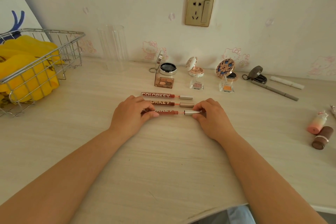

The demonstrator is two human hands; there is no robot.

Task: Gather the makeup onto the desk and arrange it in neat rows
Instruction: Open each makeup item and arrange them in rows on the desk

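Far lip gloss tube point(157, 95): "COLORKEY" in pale capitals along its dark red barrel, read in full.
Middle lip gloss tube point(162, 104): "ORKEY" shows; the start of the word lies under the left hand point(131, 114).
Near lip gloss tube point(166, 112): roughly "RKEY" shows, the rest covered by the same hand.
White board point(11, 3) at far left: one cut-off letter, unreadable.

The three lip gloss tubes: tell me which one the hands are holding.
The nearest lip gloss tube, third in the stack. The left hand grips its body and the right hand pinches its silver cap; the two behind lie untouched.
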